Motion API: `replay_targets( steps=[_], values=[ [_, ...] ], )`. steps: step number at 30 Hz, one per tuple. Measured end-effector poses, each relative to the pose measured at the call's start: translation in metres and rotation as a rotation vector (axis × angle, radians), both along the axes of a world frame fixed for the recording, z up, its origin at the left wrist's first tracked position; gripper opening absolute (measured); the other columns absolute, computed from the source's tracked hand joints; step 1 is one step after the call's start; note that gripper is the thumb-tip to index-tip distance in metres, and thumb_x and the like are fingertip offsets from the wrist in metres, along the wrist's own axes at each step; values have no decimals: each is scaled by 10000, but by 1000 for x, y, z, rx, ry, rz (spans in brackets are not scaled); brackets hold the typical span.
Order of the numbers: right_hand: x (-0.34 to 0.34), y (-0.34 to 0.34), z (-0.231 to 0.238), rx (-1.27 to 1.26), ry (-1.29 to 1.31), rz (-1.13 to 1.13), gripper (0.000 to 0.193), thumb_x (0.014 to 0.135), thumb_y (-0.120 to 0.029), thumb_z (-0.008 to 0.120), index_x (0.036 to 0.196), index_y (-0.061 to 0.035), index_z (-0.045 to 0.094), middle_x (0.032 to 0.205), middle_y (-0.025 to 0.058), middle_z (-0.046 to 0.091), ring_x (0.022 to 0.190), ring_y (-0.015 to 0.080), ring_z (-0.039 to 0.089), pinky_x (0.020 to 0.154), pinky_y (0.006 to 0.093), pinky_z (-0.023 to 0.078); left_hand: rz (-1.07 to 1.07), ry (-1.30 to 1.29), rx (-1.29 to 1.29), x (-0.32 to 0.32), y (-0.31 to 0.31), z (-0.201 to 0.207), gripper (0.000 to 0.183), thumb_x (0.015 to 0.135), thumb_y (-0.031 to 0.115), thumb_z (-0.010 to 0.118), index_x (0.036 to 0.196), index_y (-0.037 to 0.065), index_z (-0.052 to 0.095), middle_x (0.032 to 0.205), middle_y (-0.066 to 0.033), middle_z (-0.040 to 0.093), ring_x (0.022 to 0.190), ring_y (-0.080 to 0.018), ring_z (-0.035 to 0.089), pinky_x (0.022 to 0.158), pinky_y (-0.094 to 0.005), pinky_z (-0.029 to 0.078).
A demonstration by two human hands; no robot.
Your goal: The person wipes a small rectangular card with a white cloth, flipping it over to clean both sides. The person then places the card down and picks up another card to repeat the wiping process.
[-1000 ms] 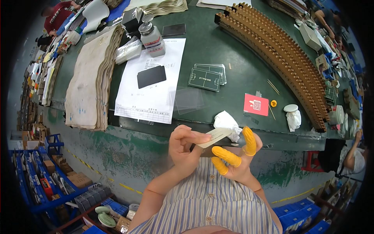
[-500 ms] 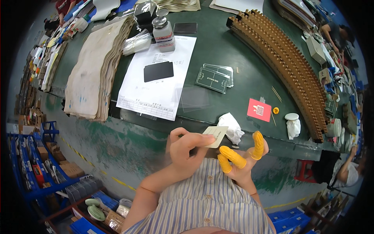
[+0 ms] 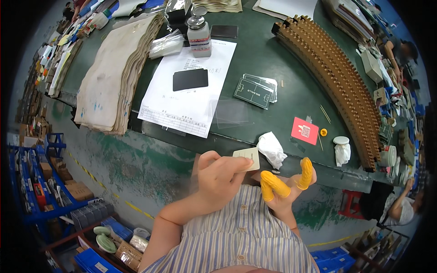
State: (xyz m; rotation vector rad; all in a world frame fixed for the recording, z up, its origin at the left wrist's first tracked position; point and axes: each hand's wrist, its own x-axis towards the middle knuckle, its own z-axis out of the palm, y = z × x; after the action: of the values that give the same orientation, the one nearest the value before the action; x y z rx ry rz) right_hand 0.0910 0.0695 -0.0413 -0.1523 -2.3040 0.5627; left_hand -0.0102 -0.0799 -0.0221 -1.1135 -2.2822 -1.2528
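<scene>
My left hand (image 3: 218,178) pinches a pale cream card (image 3: 248,158) by its edge, thumb on top, just in front of the table edge. My right hand (image 3: 287,189) is beside it, wearing yellow ribbed finger cots on the thumb and two fingers; these are apart and hold nothing. A crumpled white cloth (image 3: 271,150) lies on the table edge just beyond the card. Farther off are several dark green cards with white pitch lines (image 3: 255,92) and a pink-red card (image 3: 305,130) with a square code.
Black cards (image 3: 190,80) rest on a printed sheet (image 3: 182,104), near a pump bottle (image 3: 199,36). Stacked stained boards (image 3: 116,73) stand left. A long curved brown slotted rack (image 3: 337,82) spans the right. Toothpicks, a small yellow pot (image 3: 323,132) and a cloth-wrapped lidded jar (image 3: 342,150) sit nearby.
The cream card has turned in my left hand and shifted slightly left. My right hand's two covered fingers have drawn closer together. The whole view has shifted a little.
</scene>
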Motion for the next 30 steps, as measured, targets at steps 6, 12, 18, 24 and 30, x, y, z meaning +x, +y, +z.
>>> replay_targets(
  steps=[6, 12, 18, 24, 30],
  values=[
    [1, 1, -1, 85, -73, 12, 210, 693, -282, 736, 902, -276, 718, 1386, 188, 299, 1212, 347, 267, 962, 479, 255, -10, 20, -12, 0, 3, 0, 290, 708, 22, 711, 960, 138, 628, 824, 53, 652, 661, -90, 592, 693, -283, 368],
    [2, 2, -6, -28, 11, -10, 309, 717, -295, 728, 1014, -238, 669, 1383, 182, 305, 1214, 338, 286, 984, 464, 259, 4, 62, -43, 1, 4, 3, 292, 689, 9, 713, 947, 114, 624, 835, 57, 653, 671, -86, 595, 683, -285, 365],
    [-7, 12, -4, -656, 46, 178, 708, 757, -320, 708, 1325, -30, 400, 1220, 178, 515, 1093, 271, 474, 951, 396, 349, -89, 158, -100, 3, -3, 4, 285, 726, 29, 678, 964, 174, 618, 930, 68, 685, 778, -46, 611, 890, -293, 274],
    [-9, 11, 10, -1435, 0, 431, 782, 855, -146, 637, 1450, -70, 136, 1034, 138, 607, 904, 155, 577, 862, 300, 425, -257, 576, -43, -5, -10, -2, 65, 827, 215, 546, 875, 258, 558, 1002, 111, 673, 945, -15, 604, 1017, -350, 160],
    [-10, 17, 8, -1558, -137, 403, 852, 825, 39, 616, 1476, -140, 96, 925, 40, 584, 765, 60, 490, 782, 221, 401, -391, 831, -51, -11, 0, -7, 99, 835, 195, 476, 876, 265, 533, 940, 100, 674, 922, -8, 581, 1034, -382, 154]
  ],
)
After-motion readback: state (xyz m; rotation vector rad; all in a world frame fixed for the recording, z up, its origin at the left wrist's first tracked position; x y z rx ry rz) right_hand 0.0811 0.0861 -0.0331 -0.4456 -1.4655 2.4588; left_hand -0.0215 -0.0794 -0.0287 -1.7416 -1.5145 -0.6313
